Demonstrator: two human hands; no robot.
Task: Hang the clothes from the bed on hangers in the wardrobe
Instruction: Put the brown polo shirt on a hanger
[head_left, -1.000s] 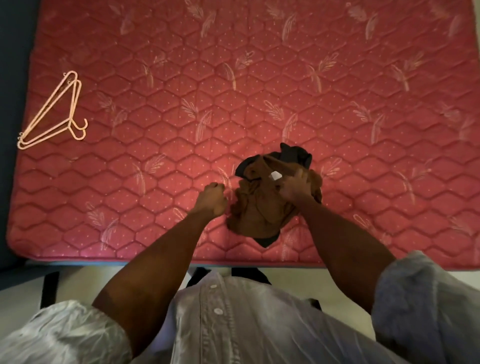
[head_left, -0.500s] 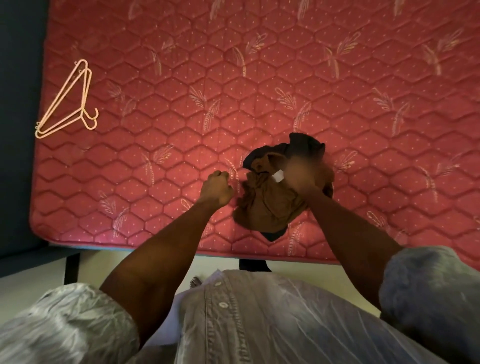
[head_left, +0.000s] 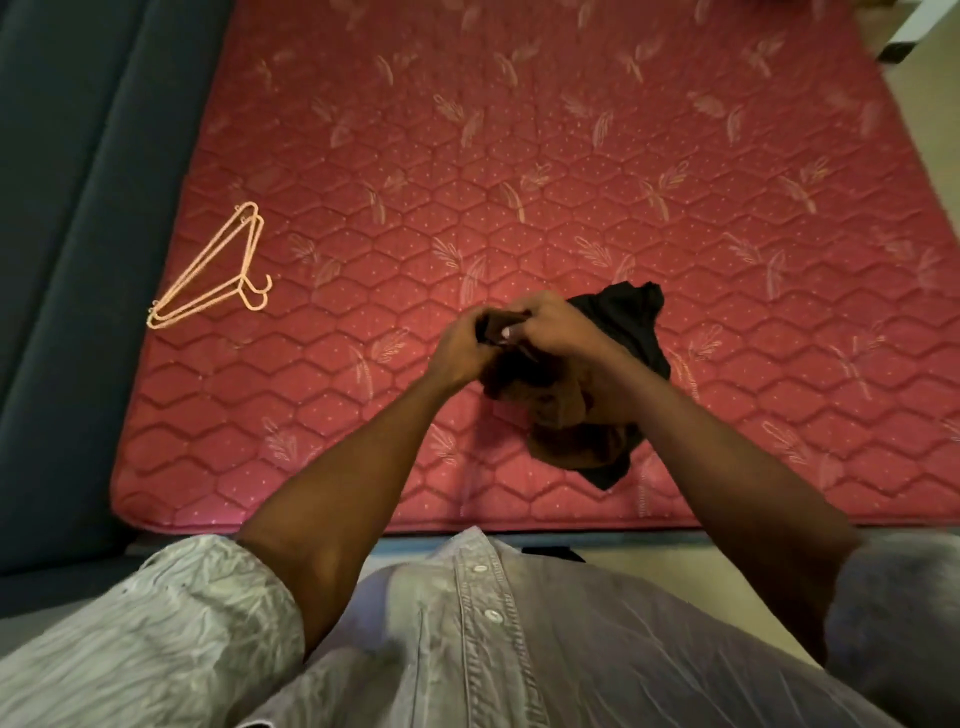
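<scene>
1. Brown garment (head_left: 563, 410), bunched over the red mattress (head_left: 519, 156) near its front edge: the left hand (head_left: 462, 348), a loose fist a second ago, now joins the right hand (head_left: 553, 325), both pinching its collar.
2. Hangers (head_left: 218, 270) lie untouched, well apart; hanging has yet to begin.

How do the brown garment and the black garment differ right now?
The brown garment is gripped near its top by the left hand and the right hand; the black garment is held by neither that I can see. The brown one is bunched and hangs from the hands; the black one lies mostly under it, showing above and below. Both are crumpled over the red mattress, away from the hangers.
</scene>
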